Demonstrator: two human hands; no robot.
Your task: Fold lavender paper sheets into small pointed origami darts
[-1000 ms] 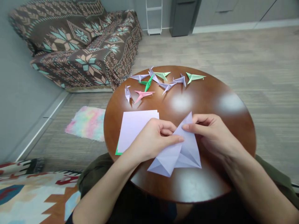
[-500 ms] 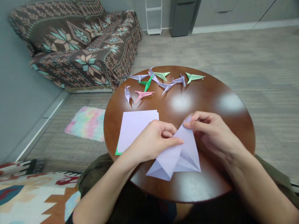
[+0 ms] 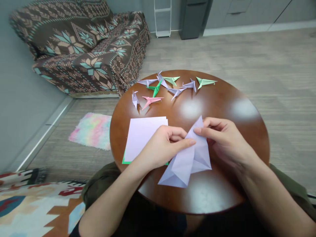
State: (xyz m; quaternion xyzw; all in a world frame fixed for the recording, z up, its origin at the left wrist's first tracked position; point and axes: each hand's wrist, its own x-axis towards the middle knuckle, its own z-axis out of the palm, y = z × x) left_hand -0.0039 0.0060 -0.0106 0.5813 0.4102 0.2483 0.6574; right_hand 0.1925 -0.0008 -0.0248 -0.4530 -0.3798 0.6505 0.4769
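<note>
A partly folded lavender paper (image 3: 181,166) is held over the near part of the round brown table (image 3: 222,197). My left hand (image 3: 168,144) pinches its left edge, with the thumb on top and the other fingers curled behind. Near the pointed top corner, my right hand (image 3: 222,138) grips the right side between thumb and fingers. Open flaps and creases show along the paper's lower part. Left of it lies a stack of square sheets (image 3: 145,135), lavender on top with a green edge showing, partly covered by my left hand and forearm.
Several folded paper birds stand at the table's far side, among them a pink one (image 3: 150,100), a dark green one (image 3: 155,89) and a light green one (image 3: 204,81). Beyond are a covered sofa (image 3: 93,62) and a fluffy rug (image 3: 92,131).
The folded paper has shifted up and tilted, and its top corner now sticks out above my right fingertips. My left thumb sits slightly higher. The birds and the stack have not moved.
</note>
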